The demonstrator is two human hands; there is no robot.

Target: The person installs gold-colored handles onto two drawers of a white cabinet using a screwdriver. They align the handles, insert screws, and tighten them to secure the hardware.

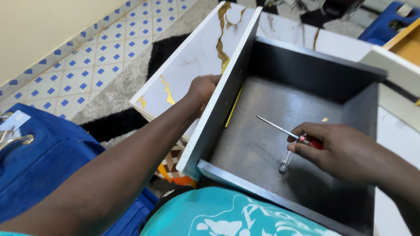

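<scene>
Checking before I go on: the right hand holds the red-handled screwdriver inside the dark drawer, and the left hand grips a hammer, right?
Not quite. In the head view the left hand holds no hammer; it grips the drawer's white side panel. The right hand does hold the red-handled screwdriver inside the dark drawer.

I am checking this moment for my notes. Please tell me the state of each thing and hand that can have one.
drawer: tilted, open top, nearly empty inside
left hand: gripping the drawer's white front panel
right hand: closed on the screwdriver, inside the drawer
screwdriver: held, tip off the drawer's floor
small clear piece: lying on the drawer's floor
</scene>
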